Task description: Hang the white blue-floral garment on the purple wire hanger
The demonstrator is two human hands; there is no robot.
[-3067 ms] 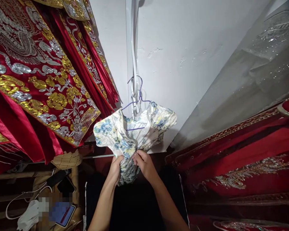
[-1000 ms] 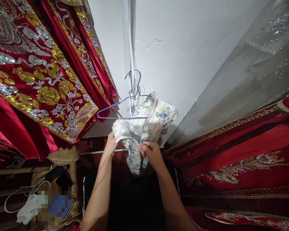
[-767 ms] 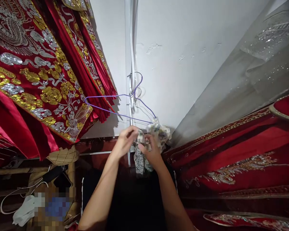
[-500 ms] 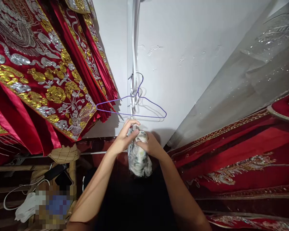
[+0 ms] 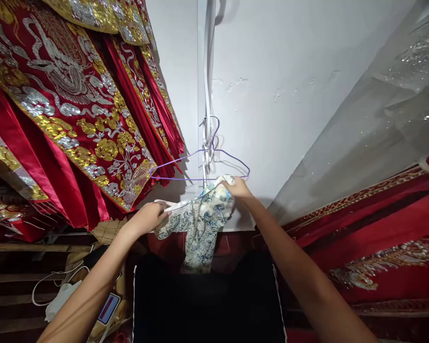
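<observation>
A thin floral garment [image 5: 203, 224], pale with blue-green print, is stretched between my two hands with its lower part hanging down. My left hand [image 5: 150, 216] pinches the garment's left end by its white edge, lower than the other side. At the upper right corner, my right hand [image 5: 239, 188] grips the same edge, fingers partly hidden by the cloth. Just above the cloth, a purple wire hanger [image 5: 178, 179] hangs from a hook by the white strip on the wall. Its bottom bar runs close behind my right hand; whether they touch I cannot tell.
Red embroidered costumes with gold and silver sequins [image 5: 107, 150] hang at the left. Clear plastic sheeting [image 5: 346, 124] and more red beaded cloth [image 5: 386, 228] are at the right. A phone [image 5: 109, 307], a white cable [image 5: 39, 302] and a white bag [image 5: 61, 301] lie lower left.
My hands have moved apart, left hand leftward and right hand up and right. The bunched garment is now spread out between them. The view has shifted slightly.
</observation>
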